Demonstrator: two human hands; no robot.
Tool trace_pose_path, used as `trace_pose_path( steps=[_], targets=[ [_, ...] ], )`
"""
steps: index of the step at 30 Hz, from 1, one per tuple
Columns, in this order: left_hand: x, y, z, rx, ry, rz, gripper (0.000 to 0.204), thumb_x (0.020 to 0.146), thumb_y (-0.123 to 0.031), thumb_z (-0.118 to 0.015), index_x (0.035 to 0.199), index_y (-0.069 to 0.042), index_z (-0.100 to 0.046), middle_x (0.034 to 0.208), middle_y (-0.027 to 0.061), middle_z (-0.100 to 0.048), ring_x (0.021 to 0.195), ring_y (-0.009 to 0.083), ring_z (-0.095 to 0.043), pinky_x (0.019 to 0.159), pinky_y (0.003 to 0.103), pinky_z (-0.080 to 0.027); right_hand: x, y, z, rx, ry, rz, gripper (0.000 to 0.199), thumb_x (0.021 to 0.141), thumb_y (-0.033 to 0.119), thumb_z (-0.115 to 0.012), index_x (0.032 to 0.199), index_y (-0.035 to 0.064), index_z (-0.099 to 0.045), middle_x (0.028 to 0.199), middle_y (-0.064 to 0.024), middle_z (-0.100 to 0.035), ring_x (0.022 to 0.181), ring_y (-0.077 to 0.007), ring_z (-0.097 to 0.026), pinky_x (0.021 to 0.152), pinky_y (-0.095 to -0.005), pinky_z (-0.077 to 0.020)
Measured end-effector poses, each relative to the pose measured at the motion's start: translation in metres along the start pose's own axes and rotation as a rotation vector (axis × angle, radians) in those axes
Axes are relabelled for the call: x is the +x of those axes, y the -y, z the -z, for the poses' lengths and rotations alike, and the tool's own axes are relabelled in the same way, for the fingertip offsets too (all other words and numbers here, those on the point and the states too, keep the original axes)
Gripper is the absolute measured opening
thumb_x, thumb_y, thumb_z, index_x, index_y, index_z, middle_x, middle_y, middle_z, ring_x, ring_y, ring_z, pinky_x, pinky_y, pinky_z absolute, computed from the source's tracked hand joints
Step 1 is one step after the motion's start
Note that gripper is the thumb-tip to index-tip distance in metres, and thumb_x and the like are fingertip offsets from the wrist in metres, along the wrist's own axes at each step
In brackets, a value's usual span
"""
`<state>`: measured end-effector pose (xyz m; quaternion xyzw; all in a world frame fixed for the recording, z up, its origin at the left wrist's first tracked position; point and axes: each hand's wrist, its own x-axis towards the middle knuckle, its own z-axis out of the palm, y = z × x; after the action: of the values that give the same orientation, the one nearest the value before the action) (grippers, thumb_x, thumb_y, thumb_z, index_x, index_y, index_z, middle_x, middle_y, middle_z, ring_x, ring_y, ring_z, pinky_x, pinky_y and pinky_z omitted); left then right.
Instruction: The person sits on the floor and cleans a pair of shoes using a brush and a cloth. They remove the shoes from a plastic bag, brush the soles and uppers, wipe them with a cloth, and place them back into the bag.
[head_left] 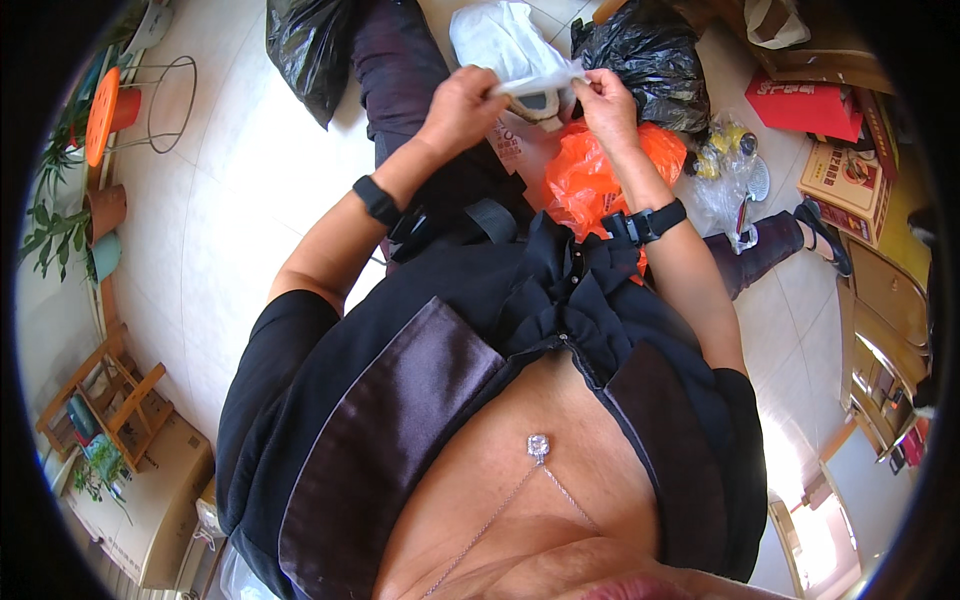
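**Both hands pinch a white plastic bag above the lap**

The person sits over a pale tiled floor (250, 160) and looks down at both arms stretched forward. The left hand (462, 105) and the right hand (605, 105) are raised close together, each closed on a thin white plastic bag (540, 82) that runs as a twisted strip between them. The left hand's fingers (488, 82) curl round one end of the strip; the right hand's fingers (590, 85) pinch the other end. Each wrist carries a black band.

Just below the hands, on the person's lap, lies a crumpled orange plastic bag (585, 175), partly behind the right forearm. Beyond the hands a second white bag (495, 35) rests on the floor, flanked by a black rubbish bag (305, 45) to the left and another black bag (650, 60) to the right. A clear bag with yellow items (725, 160) sits by the right leg. Further right are a red box (805, 105) and a cardboard box (850, 180). At the far left stand potted plants (60, 200) and a wire stand (165, 100).
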<state>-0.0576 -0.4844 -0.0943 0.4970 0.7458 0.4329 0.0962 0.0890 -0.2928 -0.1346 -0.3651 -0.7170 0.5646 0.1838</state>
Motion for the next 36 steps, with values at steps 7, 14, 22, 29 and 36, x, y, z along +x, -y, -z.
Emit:
trace_pose_path(
  steps=[7, 14, 22, 29, 36],
  targets=[
    [-0.015, 0.002, 0.014, -0.429, -0.192, 0.419, 0.015, 0.088, -0.015, -0.068, 0.086, -0.002, -0.062, 0.072, 0.0004, -0.059, 0.071, 0.0082, -0.053, 0.065, 0.026, -0.046, -0.006, 0.032, 0.011, 0.165, 0.051, 0.168, 0.012, 0.094, 0.007, -0.064, 0.105, 0.0028, -0.062, 0.085, 0.0048, -0.06, 0.074, -0.0015, -0.051, 0.068, -0.0164, -0.0438],
    [-0.002, -0.008, 0.01, -0.452, -0.2, 0.347, 0.021, 0.091, -0.018, -0.066, 0.082, 0.0, -0.061, 0.068, 0.0015, -0.055, 0.067, 0.0085, -0.047, 0.061, 0.028, -0.044, -0.05, 0.067, -0.002, -0.13, 0.561, 0.393, 0.022, 0.092, 0.011, -0.064, 0.112, 0.0025, -0.068, 0.087, -0.0049, -0.067, 0.078, -0.0103, -0.061, 0.072, -0.0239, -0.0493],
    [0.014, -0.026, 0.015, -0.53, -0.092, 0.311, 0.027, 0.101, -0.023, -0.056, 0.088, -0.001, -0.064, 0.076, -0.0013, -0.059, 0.072, 0.0082, -0.054, 0.065, 0.023, -0.045, -0.048, 0.062, -0.026, -0.325, 0.31, 0.403, 0.039, 0.081, 0.011, -0.069, 0.118, 0.0021, -0.059, 0.109, -0.0156, -0.061, 0.093, -0.0286, -0.066, 0.079, -0.0387, -0.0536],
    [0.02, -0.027, -0.004, -0.459, -0.143, 0.302, 0.027, 0.097, -0.023, -0.06, 0.084, 0.0, -0.063, 0.073, 0.0115, -0.061, 0.067, 0.0168, -0.057, 0.064, 0.031, -0.049, -0.052, 0.048, -0.033, -0.756, 0.546, 0.48, 0.039, 0.076, 0.021, -0.072, 0.113, 0.0095, -0.065, 0.116, -0.015, -0.061, 0.101, -0.0379, -0.062, 0.085, -0.0446, -0.0523],
    [0.008, 0.005, -0.005, -0.485, -0.362, 0.501, 0.026, 0.095, -0.023, -0.061, 0.107, 0.0, -0.061, 0.101, 0.0143, -0.067, 0.095, 0.0213, -0.063, 0.085, 0.033, -0.051, -0.036, 0.045, -0.039, -0.457, 0.452, 0.506, 0.032, 0.077, 0.034, -0.075, 0.087, 0.0037, -0.069, 0.085, -0.0202, -0.065, 0.086, -0.0366, -0.065, 0.075, -0.0446, -0.0518]
  ],
)
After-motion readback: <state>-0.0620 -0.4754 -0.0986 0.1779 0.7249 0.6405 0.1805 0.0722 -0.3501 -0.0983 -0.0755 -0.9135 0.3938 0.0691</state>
